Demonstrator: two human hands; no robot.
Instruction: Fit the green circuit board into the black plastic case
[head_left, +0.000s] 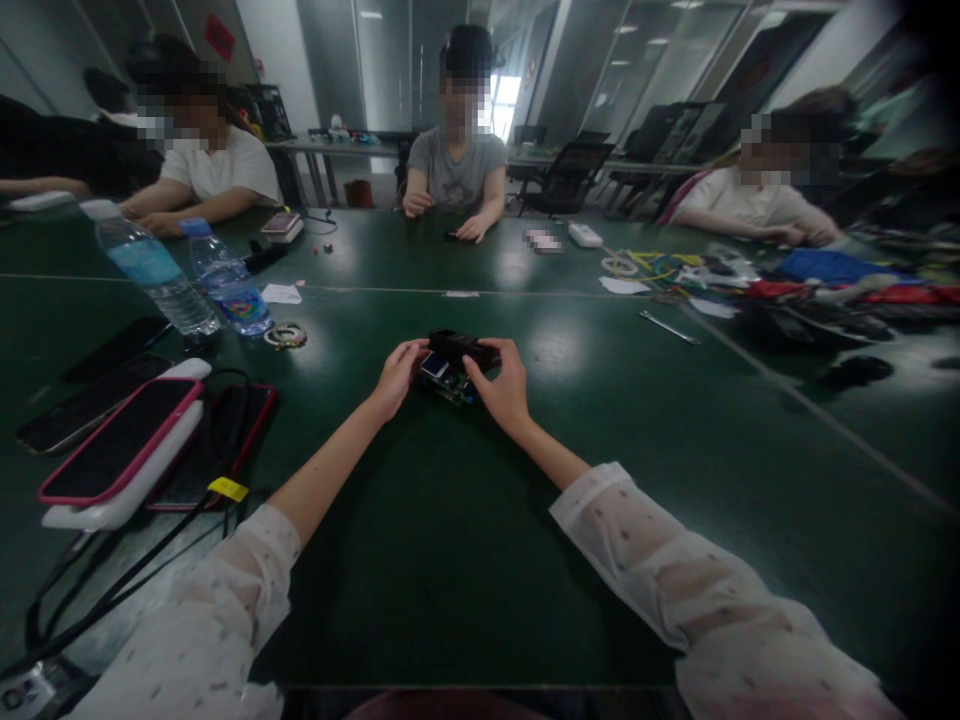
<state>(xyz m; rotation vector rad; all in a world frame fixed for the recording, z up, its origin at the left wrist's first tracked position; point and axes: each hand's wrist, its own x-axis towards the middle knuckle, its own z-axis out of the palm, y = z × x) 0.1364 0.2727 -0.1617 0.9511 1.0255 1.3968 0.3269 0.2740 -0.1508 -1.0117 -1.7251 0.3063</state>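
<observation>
Out over the middle of the table, both of my hands are closed round a small device in two parts. Its upper part is a black plastic casing (463, 346), tilted above a green circuit board (444, 382) with a small pale-edged screen and tiny components. My right hand (506, 385) grips the right end of the casing between thumb and fingers. My left hand (396, 380) pinches the left edge, where board and casing meet; its fingertips are partly hidden. The casing covers the far side of the board.
Phones (124, 440), cables and two water bottles (229, 280) crowd the left. A roll-like ring (286, 335) lies beside the bottles. To the right are a wrench-like metal tool (669, 328) and a heap of wires and bags (832, 275). Across the table, a person (457, 165) handles a small dark object.
</observation>
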